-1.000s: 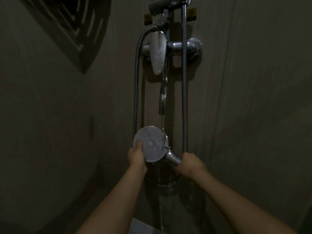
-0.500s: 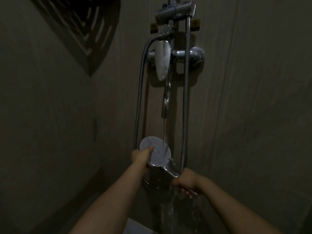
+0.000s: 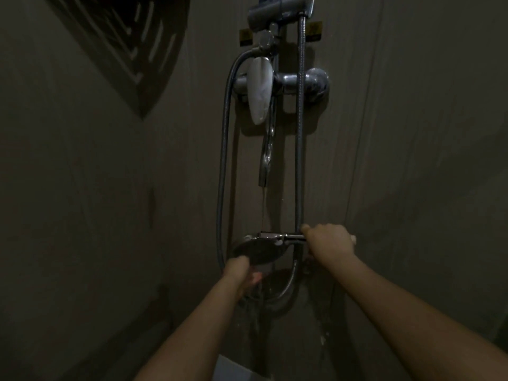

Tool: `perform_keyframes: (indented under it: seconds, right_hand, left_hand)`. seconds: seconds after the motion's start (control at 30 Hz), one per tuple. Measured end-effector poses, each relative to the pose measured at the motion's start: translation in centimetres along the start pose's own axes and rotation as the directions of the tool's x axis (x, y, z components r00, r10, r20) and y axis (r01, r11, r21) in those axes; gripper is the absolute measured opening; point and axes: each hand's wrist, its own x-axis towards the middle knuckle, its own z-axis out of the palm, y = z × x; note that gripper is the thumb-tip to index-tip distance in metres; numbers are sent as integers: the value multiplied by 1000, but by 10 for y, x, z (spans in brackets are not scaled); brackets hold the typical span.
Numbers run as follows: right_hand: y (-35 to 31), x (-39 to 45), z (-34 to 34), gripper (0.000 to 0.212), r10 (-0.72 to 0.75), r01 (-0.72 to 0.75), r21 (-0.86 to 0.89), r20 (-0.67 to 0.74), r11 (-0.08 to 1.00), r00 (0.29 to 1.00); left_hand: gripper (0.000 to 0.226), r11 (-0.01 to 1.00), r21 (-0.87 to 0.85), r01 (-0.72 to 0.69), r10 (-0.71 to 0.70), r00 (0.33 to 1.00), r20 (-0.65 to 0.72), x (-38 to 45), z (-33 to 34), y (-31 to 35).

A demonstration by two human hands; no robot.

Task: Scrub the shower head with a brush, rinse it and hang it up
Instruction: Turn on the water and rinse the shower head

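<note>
Head cam: left hand (image 3: 242,273) fingers hidden under dim shower head (image 3: 261,248).

Both bare forearms reach up from the bottom of the frame. Right hand (image 3: 328,242) sits right of center, fist closed tight, knuckles up. Left hand (image 3: 239,272) is lower, center frame, palm up with fingers cupped loosely.

Chrome shower head (image 3: 258,250), ribbed silver hose (image 3: 300,138), pale white mixer lever (image 3: 259,90), dull brown-grey walls (image 3: 412,133).
</note>
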Motion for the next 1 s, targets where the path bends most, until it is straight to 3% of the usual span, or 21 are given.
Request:
perform_keyframes:
  seconds: [0.07,0.2,0.3,0.4,0.43,0.5,0.6,0.67,0.7,0.77,0.83,0.87,0.93,1.0]
  right_hand:
    - [1,-1,4,32,35,-36,25,35,999,999]
    - [-2,-2,22,57,108,-237,321,373,917,922]
    - [-7,-7,36,54,53,-386,577,509,720,859]
    - [-16,-15,36,62,-57,-538,701,631,468,773]
    - [-20,-16,35,64,-75,-561,720,639,409,765]
    - [-32,-14,38,61,-106,-585,764,628,274,771]
    - [-55,-7,40,57,-169,-574,818,570,31,804]
    - [-66,-1,42,53,-202,-562,825,542,-58,816]
    - [-68,0,41,51,-220,-563,825,541,-53,812]
    - [-69,2,46,49,-281,-580,813,571,61,771]
    - [-68,3,50,50,-301,-566,803,595,185,745]
    - [-67,4,51,47,-266,-543,812,583,215,767]
    - [-61,11,54,39,-134,-493,847,522,198,842]
    - [-54,18,53,25,43,-461,884,458,84,888]
  left_hand:
    - [32,998,0,-59,59,998,-13,0,1,4]
    - [35,962,161,-219,224,974,-16,0,-1,14]
    - [34,973,102,-206,208,978,-3,-1,-4,18]
    - [38,971,-200,-129,148,986,79,-4,-4,20]
    - [39,947,-314,-61,115,981,155,-9,-3,21]
    - [32,931,-363,43,72,952,296,-13,2,17]
    - [21,988,-151,42,18,925,380,-14,14,5]
    - [15,995,-90,31,2,937,350,-12,17,6]
    - [16,996,-84,42,-12,941,337,-10,14,9]
    - [20,1000,-7,14,-11,959,284,-6,3,20]
    - [20,977,195,-90,44,972,229,-2,-16,29]
    - [21,943,301,-142,77,973,217,-2,-26,34]
    - [21,863,469,-188,83,968,235,-3,-43,45]
    - [19,777,601,-187,15,960,280,-5,-54,54]
